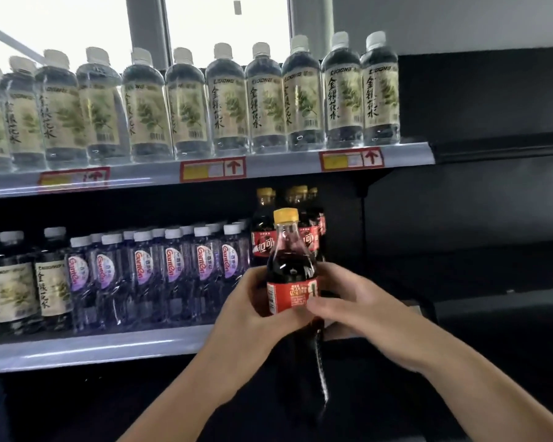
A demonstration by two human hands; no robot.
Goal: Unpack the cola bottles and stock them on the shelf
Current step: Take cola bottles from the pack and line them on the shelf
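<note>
Gripping cola bottle [289, 275], yellow cap, red label

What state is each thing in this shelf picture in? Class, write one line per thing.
cola bottle: upright, capped, held in front of the lower shelf by both hands.
left hand: grips the bottle's left side.
right hand: grips the label side.
stocked cola bottles: upright on the lower shelf, capped.
Ganten water bottles: upright in rows, capped.
herbal water bottles: upright in a row on the upper shelf.
</note>
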